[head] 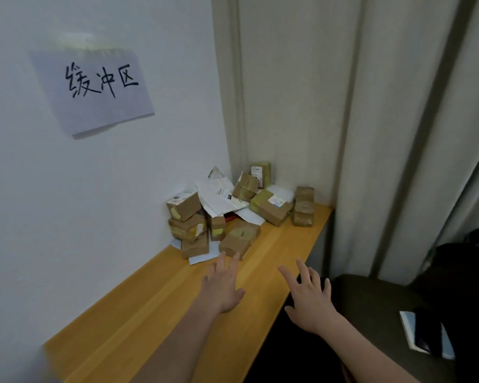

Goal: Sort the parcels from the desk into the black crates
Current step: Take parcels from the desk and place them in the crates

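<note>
Your parcels (233,208) sit in one heap at the far end of the desk (138,308), jammed into the corner where the wall (100,189) meets the curtain (398,120): taped brown boxes mixed w/ white mailers and loose slips, a few boxes stacked at the wall side, one standing upright at the far right edge. The nearest box (239,239) lies tilted at the front of the pile, on the pile's near edge. Your left hand (223,286) reaches toward it, fingers straight and spread, fingertips (234,258) just short of the box's near face or barely touching (can't tell which from this angle); it holds nothing. Your right hand (310,299) hovers by the desk's right edge, fingers (302,268) spread wide, empty too, and well apart from any parcel. No black crates show in view, so nothing can be confirmed as sorted; judging by how big the heap is, most or all of the job looks left to do. A paper sign (94,89) w/ handwritten characters hangs on the wall above the desk, and off to your right a dark seat (371,299) carries a phone and a booklet (426,335).
</note>
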`<action>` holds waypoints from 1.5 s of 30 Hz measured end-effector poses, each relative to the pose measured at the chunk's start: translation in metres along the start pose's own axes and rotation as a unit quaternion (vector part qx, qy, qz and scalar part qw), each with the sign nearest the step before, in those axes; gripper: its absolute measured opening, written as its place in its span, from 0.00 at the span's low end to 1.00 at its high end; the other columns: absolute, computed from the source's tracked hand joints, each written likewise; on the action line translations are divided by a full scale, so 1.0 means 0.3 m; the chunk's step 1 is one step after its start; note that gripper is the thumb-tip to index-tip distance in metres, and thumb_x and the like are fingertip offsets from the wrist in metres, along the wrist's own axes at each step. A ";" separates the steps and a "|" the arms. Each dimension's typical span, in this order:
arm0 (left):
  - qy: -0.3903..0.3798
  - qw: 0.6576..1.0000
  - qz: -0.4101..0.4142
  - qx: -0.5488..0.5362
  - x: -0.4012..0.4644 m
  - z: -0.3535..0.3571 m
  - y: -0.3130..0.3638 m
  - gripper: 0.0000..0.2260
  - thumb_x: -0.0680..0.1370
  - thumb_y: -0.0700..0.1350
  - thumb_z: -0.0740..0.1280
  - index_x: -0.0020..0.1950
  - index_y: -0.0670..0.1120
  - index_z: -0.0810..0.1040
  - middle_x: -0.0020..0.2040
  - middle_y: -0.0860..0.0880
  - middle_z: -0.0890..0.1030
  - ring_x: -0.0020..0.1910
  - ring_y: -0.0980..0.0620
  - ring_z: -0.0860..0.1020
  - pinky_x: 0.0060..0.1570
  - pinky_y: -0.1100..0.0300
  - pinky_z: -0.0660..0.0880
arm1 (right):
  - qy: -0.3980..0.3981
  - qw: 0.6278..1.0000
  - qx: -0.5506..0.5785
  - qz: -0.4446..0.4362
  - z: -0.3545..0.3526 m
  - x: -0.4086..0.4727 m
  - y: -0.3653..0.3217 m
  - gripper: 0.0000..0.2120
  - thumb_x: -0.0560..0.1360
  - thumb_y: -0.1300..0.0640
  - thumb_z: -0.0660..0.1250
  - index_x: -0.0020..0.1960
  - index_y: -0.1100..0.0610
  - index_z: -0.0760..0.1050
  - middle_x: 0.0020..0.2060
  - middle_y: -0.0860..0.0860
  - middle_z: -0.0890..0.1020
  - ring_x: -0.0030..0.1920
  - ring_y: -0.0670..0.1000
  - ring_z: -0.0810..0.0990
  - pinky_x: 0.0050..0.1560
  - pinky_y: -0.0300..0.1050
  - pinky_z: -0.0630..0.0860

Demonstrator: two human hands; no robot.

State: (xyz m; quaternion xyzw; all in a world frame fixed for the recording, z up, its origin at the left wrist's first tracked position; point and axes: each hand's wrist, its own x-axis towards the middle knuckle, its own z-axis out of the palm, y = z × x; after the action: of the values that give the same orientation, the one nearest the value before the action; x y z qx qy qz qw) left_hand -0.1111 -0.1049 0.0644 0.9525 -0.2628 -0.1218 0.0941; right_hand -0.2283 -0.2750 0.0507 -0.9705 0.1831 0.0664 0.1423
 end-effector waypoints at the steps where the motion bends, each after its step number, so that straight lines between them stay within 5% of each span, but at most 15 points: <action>1: -0.005 1.000 0.003 -0.006 0.065 0.001 0.010 0.38 0.80 0.53 0.65 0.80 0.55 0.42 0.80 0.47 0.41 0.78 0.40 0.49 0.73 0.40 0.59 | 0.002 1.000 -0.003 0.003 -0.014 0.051 0.016 0.42 0.78 0.54 0.65 0.78 0.38 0.39 0.79 0.53 0.37 0.79 0.61 0.41 0.75 0.68 0.45; 16: -0.028 0.998 -0.029 -0.055 0.816 -0.077 -0.037 0.35 0.80 0.54 0.63 0.80 0.53 0.45 0.80 0.44 0.42 0.78 0.37 0.47 0.74 0.41 0.56 | -0.022 0.999 -0.027 0.025 -0.170 0.817 0.134 0.41 0.78 0.54 0.66 0.79 0.39 0.41 0.79 0.52 0.36 0.79 0.61 0.42 0.75 0.67 0.46; 29: -0.027 0.976 -0.188 -0.102 1.225 -0.052 -0.327 0.39 0.79 0.55 0.65 0.80 0.52 0.42 0.79 0.42 0.46 0.78 0.37 0.49 0.73 0.43 0.58 | -0.133 0.978 -0.033 -0.157 -0.061 1.532 -0.052 0.39 0.80 0.52 0.63 0.79 0.40 0.39 0.79 0.53 0.34 0.79 0.61 0.38 0.74 0.67 0.42; 36: 0.034 0.885 -0.324 -0.331 1.551 -0.072 -0.339 0.37 0.76 0.51 0.70 0.79 0.45 0.56 0.78 0.40 0.58 0.76 0.40 0.59 0.73 0.47 0.61 | -0.162 0.965 0.003 -0.204 -0.052 1.904 -0.011 0.39 0.80 0.58 0.63 0.79 0.39 0.41 0.78 0.52 0.34 0.78 0.60 0.37 0.76 0.64 0.50; 40: 0.035 0.846 -0.357 -0.394 1.662 -0.038 -0.338 0.39 0.74 0.57 0.70 0.78 0.42 0.59 0.78 0.43 0.60 0.76 0.43 0.61 0.73 0.52 0.61 | -0.189 0.957 0.001 -0.219 -0.013 2.024 0.000 0.37 0.81 0.59 0.61 0.79 0.40 0.44 0.78 0.51 0.34 0.78 0.61 0.37 0.75 0.60 0.55; 45: 0.031 0.813 -0.396 -0.426 1.747 -0.002 -0.351 0.32 0.79 0.49 0.68 0.78 0.41 0.59 0.78 0.44 0.56 0.76 0.44 0.58 0.73 0.55 0.58 | -0.227 0.945 -0.018 -0.235 0.033 2.081 -0.003 0.36 0.81 0.58 0.61 0.80 0.43 0.44 0.78 0.53 0.32 0.78 0.62 0.36 0.76 0.60 0.52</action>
State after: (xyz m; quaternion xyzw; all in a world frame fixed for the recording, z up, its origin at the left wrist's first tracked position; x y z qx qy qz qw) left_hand 0.3755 -0.2903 -0.0562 0.8419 0.2187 -0.2191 0.4419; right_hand 0.3484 -0.4813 -0.0714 -0.9475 -0.0884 0.2529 0.1745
